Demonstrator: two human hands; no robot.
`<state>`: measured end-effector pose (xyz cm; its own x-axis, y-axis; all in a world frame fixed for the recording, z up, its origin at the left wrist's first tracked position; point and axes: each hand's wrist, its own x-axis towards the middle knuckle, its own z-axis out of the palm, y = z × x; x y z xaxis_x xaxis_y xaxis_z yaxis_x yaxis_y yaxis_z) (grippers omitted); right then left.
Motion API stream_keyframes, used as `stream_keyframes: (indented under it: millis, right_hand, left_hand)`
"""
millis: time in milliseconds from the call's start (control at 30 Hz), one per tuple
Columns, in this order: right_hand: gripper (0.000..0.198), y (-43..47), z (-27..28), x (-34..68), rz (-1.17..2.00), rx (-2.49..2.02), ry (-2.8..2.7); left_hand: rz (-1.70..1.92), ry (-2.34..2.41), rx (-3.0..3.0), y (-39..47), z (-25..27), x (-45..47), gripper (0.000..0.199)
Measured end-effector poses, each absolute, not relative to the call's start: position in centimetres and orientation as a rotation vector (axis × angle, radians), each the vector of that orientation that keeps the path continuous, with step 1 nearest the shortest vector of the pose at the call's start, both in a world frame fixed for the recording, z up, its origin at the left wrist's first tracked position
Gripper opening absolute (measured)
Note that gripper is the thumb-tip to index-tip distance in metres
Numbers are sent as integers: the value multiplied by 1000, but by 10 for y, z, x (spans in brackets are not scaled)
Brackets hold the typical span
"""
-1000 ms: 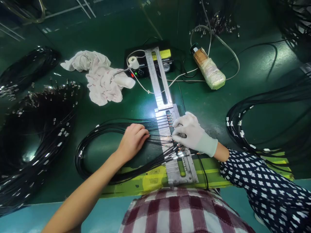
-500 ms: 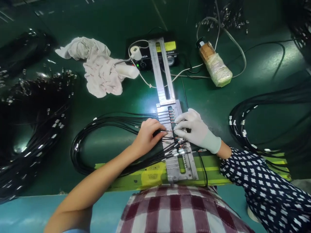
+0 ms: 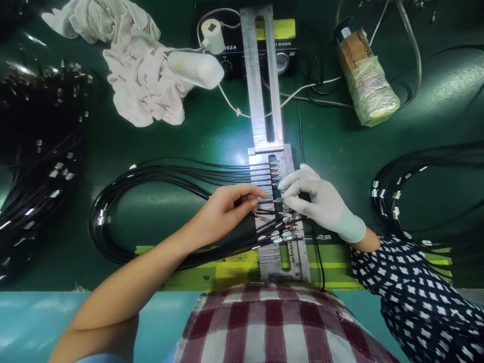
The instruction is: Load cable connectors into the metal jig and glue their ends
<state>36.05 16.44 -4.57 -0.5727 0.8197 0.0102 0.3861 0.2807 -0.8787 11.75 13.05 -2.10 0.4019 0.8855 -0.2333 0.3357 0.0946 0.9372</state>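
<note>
A slotted metal fixture [image 3: 259,121] lies lengthwise before me, with several black cables [image 3: 227,169] laid in a row across it. My left hand [image 3: 227,209], bare, has its thumb and index finger closed around one black cable at the fixture's left side. Across the slot, my gloved right hand [image 3: 317,201] pinches the metal-tipped end of that cable. Fingertips partly hide the pinched tip. Below both hands, a bundle of loose cable ends [image 3: 278,237] with shiny metal terminals rests over the fixture. The cables loop round to the left.
Behind the fixture stands a black control box [image 3: 291,55]. White cloth gloves [image 3: 139,75] and a white bottle-like tool [image 3: 196,69] lie left of it. A plastic-wrapped tool [image 3: 368,80] is at right. Cable coils lie on the far left [image 3: 49,191] and right [image 3: 389,201].
My view has shifted closer and lower. My left index finger now reaches farther over the cable toward the slot. The right hand stays at the cable's end.
</note>
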Motion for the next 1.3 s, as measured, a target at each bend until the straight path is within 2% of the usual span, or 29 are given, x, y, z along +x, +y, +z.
stream_keyframes:
  millis: [167,367,533,833,1300]
  right_hand:
    - [19,164,-47,360,1246,-1111,-2047]
    - [10,165,-49,365,1137,-1111,-2040]
    - [7,170,-52,373,923,-1275,-1971]
    - [9,172,-58,372,912,-1263,-2014]
    - [8,171,-62,371,899,-1238,-2007]
  left_hand:
    - [641,1143,1450,128,-23,114,18]
    - [619,1237,1941,125,-33,108,14]
    - [702,1315,2180,124,-51,106,21]
    - [565,1233,2479,131,-61,106,29]
    - [639,1142,2484,135,-61,108,26]
